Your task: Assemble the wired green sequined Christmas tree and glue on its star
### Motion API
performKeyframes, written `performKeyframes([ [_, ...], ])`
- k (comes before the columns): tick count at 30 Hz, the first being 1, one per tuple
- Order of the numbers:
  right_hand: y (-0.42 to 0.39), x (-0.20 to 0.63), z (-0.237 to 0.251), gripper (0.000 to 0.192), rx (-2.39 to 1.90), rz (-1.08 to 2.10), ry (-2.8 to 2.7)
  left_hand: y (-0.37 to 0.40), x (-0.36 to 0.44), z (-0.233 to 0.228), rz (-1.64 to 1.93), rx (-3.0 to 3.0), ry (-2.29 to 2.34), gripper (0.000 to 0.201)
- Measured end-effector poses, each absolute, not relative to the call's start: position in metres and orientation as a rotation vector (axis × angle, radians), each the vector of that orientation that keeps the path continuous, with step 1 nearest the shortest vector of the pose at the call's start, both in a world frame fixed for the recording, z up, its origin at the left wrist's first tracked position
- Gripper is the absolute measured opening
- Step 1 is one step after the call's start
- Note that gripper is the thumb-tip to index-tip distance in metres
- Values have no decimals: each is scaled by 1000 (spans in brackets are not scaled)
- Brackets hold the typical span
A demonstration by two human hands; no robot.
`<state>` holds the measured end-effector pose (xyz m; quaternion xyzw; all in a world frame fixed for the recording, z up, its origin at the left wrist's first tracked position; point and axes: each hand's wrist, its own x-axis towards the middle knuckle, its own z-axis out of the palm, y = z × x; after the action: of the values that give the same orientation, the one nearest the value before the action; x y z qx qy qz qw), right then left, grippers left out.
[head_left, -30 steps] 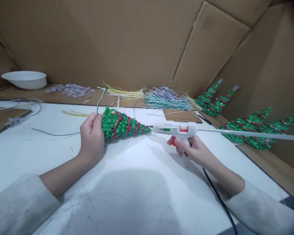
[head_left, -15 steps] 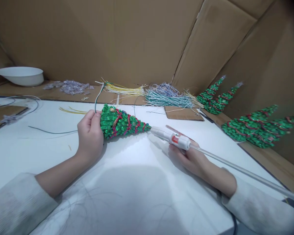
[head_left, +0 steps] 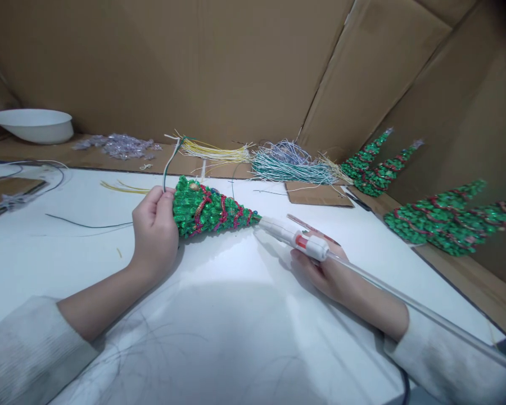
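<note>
Where the white desk [head_left: 236,337] lies nearest the viewer, two sleeved forearms reach forward. Right hand [head_left: 333,275], grip clamped on the glue gun [head_left: 303,242], lies on its side; the clear glue stick [head_left: 405,304] trails back past the wrist. Nozzle points leftward, touching or just short of the tip of the green sequinned tree cone [head_left: 211,214]. Cone's long axis runs left–right, tip toward the gun, base in the left hand [head_left: 156,233], grip closed round the base and a dark wire [head_left: 168,169]. Beyond the grips: bundled cords [head_left: 287,166], white bowl [head_left: 31,125], finished trees [head_left: 442,216] far right, cardboard wall [head_left: 219,67].
</note>
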<state>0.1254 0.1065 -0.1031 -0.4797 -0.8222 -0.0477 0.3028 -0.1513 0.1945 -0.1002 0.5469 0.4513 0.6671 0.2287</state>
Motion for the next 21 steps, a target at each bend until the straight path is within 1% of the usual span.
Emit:
performKeyframes([
  [5,106,124,-101,13,-1283,-135,-2193,192,-150,-98,1832,1514,1252,24],
  [15,106,126,-102,3,-1328,-132,-2206,191,-149,-96,1819,1523,1269,23],
  [21,107,125,-103,3,-1300,-164,-2204,190,-149,-95,1823,1524,1266,24],
])
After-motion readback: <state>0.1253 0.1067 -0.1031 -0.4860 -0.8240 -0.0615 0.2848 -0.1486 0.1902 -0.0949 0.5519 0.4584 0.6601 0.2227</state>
